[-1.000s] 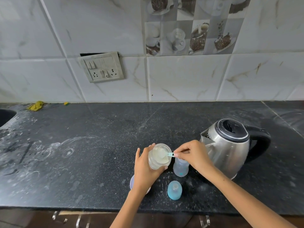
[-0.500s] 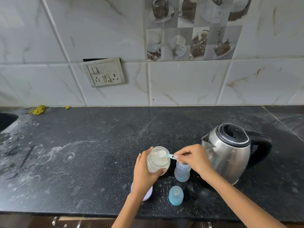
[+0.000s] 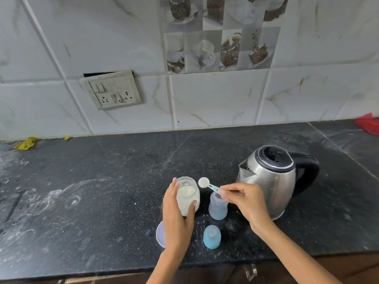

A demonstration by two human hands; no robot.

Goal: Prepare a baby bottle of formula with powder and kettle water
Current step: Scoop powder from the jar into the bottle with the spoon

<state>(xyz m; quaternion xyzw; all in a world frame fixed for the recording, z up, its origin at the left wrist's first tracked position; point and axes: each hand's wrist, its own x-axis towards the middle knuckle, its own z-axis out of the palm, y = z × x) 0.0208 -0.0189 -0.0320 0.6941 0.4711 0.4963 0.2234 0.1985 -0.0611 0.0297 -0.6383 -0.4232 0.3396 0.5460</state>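
My left hand [image 3: 176,217] grips a clear open jar [image 3: 187,194] of white formula powder standing on the black counter [image 3: 102,191]. My right hand [image 3: 244,198] pinches the handle of a small pale-blue scoop [image 3: 207,184] heaped with powder, held between the jar and the open baby bottle [image 3: 217,208]. The bottle stands upright just right of the jar. Its blue cap with the teat [image 3: 212,236] sits on the counter in front of it. A steel kettle [image 3: 268,179] with a black lid and handle stands right of the bottle.
The jar's white lid [image 3: 160,234] lies under my left wrist. Powder dust streaks the counter's left side. A switch panel [image 3: 111,90] hangs on the tiled wall. A yellow rag [image 3: 25,144] lies far left, a red cloth [image 3: 368,124] far right. The counter's front edge is close.
The scoop has come up out of the jar, filled with powder, and moved right toward the bottle. My left hand has kept hold of the jar.
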